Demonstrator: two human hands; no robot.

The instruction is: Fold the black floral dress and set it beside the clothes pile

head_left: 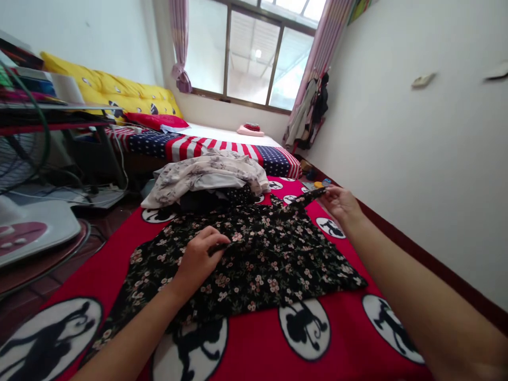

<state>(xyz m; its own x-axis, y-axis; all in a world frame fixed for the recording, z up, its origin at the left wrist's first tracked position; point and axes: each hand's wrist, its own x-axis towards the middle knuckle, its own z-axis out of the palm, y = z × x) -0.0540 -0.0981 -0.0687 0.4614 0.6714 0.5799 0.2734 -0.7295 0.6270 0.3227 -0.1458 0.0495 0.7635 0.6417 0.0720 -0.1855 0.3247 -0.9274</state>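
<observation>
A black garment with small pink and white flowers lies spread on a red blanket printed with dark animal figures in white ovals. Over the middle of the cloth, my left hand is closed, with a fold of the fabric pinched between thumb and fingers. My right hand is raised at the garment's far right edge and grips the end of a narrow strip of it, pulled up and outward. Whether this strip is a sleeve or a tie I cannot tell. Just beyond lies a heap of clothes, with pale floral cloth on top.
Behind the heap is a bed with a stars-and-stripes cover and a red pillow. A cluttered desk and a pink-and-white plastic object stand at left. Clothes hang by the right wall.
</observation>
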